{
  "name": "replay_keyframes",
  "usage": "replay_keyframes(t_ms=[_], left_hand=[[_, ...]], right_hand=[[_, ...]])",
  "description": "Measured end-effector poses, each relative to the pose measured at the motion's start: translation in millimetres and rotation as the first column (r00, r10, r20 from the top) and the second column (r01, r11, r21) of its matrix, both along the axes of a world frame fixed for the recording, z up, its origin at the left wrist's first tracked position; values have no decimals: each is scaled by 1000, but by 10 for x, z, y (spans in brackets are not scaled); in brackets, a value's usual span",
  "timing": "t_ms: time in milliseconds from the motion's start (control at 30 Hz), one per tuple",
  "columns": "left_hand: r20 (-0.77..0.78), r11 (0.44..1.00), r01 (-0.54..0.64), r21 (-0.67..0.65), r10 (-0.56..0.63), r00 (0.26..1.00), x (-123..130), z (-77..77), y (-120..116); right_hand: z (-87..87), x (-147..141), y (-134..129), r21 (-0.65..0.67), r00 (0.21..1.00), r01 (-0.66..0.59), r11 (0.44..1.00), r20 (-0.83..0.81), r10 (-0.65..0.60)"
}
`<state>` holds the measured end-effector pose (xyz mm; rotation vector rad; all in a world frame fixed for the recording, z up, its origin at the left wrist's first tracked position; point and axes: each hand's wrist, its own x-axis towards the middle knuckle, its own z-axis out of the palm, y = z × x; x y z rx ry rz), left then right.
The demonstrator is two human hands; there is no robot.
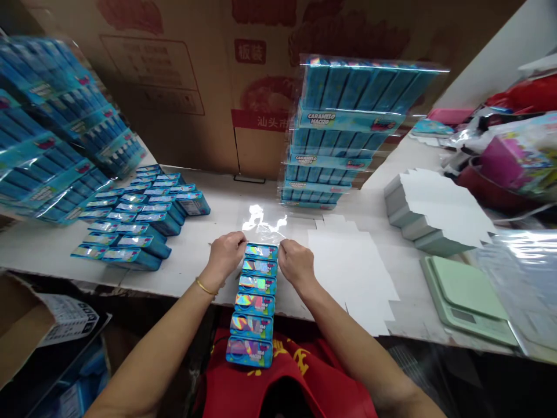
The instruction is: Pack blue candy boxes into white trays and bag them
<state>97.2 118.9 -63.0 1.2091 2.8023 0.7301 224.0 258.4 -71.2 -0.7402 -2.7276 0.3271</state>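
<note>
A row of several blue packs (256, 284) with shiny labels runs from the table toward my body, its near end over the red clothing. At its far end, my left hand (227, 253) is closed in a pinch on clear plastic film (263, 223). My right hand (296, 259) pinches the film at the opposite corner. The film lies beyond the row and reflects the light. White cardboard sheets (352, 273) lie flat beside my right hand. Many small blue boxes (152, 217) stand in rows to the left of my left hand.
Film-wrapped blue display boxes are stacked at the back (328, 136) and far left (47, 133). Behind stands a large brown carton (204, 75). On the right are a white card stack (439, 203), a green scale (470, 290) and clear bags (522, 273). An open carton (21, 325) sits lower left.
</note>
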Motion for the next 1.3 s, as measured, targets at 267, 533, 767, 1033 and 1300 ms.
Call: replay_keyframes(t_ms=[267, 533, 767, 1033, 1300], left_hand=[[-152, 991, 4, 135, 17, 988, 188, -138, -126], [-51, 948, 3, 318, 14, 999, 227, -168, -233], [-29, 955, -67, 289, 78, 997, 480, -538, -497], [16, 989, -141, -39, 142, 990, 436, -525, -407], [-52, 1000, 29, 1, -29, 998, 642, -574, -698]], right_hand=[[-139, 150, -33, 237, 963, -203, 950, -126, 238], [-46, 178, -25, 189, 947, -254, 949, -151, 284], [-412, 398, -177, 237, 932, -253, 938, -201, 302], [-569, 299, -194, 190, 982, -133, 973, -110, 156], [-451, 617, -218, 275, 930, -312, 910, -106, 351]])
